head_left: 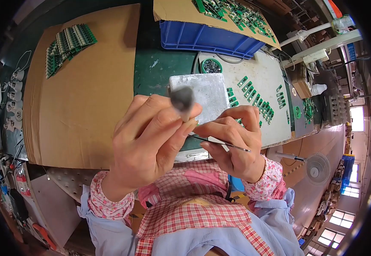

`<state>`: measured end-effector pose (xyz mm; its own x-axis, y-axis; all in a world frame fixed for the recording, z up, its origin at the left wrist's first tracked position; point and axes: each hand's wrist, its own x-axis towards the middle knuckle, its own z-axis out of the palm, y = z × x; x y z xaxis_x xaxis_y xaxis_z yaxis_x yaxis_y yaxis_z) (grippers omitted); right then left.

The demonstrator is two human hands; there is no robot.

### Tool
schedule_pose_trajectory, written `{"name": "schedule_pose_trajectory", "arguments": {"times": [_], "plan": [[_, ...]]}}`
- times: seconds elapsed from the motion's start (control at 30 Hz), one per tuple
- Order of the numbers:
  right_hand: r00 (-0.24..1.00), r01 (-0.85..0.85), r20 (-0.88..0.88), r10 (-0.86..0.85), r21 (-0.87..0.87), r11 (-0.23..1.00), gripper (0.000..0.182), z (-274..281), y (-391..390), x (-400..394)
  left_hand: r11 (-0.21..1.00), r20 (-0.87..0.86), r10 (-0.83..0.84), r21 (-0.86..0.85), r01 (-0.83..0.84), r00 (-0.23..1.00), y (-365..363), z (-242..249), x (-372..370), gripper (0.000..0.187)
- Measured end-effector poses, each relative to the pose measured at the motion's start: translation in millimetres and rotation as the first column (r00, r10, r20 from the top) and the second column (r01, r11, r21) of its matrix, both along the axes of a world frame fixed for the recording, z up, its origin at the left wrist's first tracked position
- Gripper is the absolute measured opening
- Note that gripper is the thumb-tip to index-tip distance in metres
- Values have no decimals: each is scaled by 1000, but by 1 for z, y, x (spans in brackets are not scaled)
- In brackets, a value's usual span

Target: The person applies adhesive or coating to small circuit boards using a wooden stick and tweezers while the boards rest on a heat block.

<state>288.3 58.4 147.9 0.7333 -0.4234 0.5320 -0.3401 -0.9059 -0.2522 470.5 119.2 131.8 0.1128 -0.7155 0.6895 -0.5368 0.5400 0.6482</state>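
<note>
Above the silver block point(204, 96), your hands meet.
Your left hand point(149, 143) pinches a small dark part point(182, 99); your right hand point(232, 143) grips thin tweezers point(221, 144).

Green circuit boards point(68, 42) on brown cardboard point(78, 94); blue crate point(202, 38); pink floral cuffs point(108, 202); red checked apron point(194, 213).

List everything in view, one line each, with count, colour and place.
small grey part: one, dark grey, pinched in left fingertips
tweezers: one, dark metal, in right hand
metal block: one, silver, behind the hands
circuit boards: many, green, stacked on the cardboard at the left
cardboard sheet: one, brown, left bench
crate: one, blue, top centre
small boards: many, green, on white mat at the right
fan: one, white, lower right
left hand: one
right hand: one
</note>
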Motion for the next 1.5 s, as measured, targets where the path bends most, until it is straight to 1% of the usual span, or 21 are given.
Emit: {"name": "schedule_pose_trajectory", "arguments": {"times": [0.13, 0.23, 0.47, 0.67, 0.77, 0.87, 0.97, 1.0, 1.13, 1.23, 1.33, 1.5], "plan": [[1000, 0, 3, 0, 0, 1000, 37, -1, 0, 0, 1000, 9, 0, 21, -1, 1000, 1, 0, 1, 16], [1000, -2, 5, 2, 5, 1000, 38, -2, 0, 0, 1000, -9, -2, -8, 2, 1000, -1, 0, 0, 16], [999, -19, 41, 19, 4, 1000, 40, -6, -1, 0, 1000, -6, -2, -5, 2, 1000, -1, 0, 1, 17], [998, 9, 69, -13, 58, 998, 43, -3, 2, -10, 999, 14, 5, 35, -5, 1000, 2, 0, 2, 16], [994, 36, 99, -44, 81, 996, 39, 1, 4, -16, 999, 0, -1, 51, 1, 1000, 2, 0, 2, 14], [960, 93, 257, -109, 74, 993, 36, -8, 5, -29, 998, -26, -4, 63, 5, 1000, 3, 0, 1, 12], [916, 317, 222, -334, 109, 942, 36, -17, 9, -46, 998, -38, -1, 69, 3, 999, 3, 3, -2, 12], [899, 343, 247, -361, 116, 932, 38, -22, 8, -49, 998, -30, 3, 70, -1, 1000, 3, 3, -3, 12], [898, 396, 166, -408, 105, 912, 38, -32, 18, -63, 996, -37, 6, 86, -2, 999, 3, 3, -4, 14], [883, 428, 139, -448, 155, 890, 39, -39, 25, -73, 994, -16, 19, 106, -18, 1000, 5, 4, -5, 13], [850, 514, 47, -525, 139, 846, 38, -37, 29, -76, 994, -16, 21, 111, -19, 1000, 5, 5, -6, 13], [873, 457, 135, -469, 110, 883, 35, -34, 33, -71, 996, 1, 35, 87, -35, 999, 6, 3, -7, 12]]}}
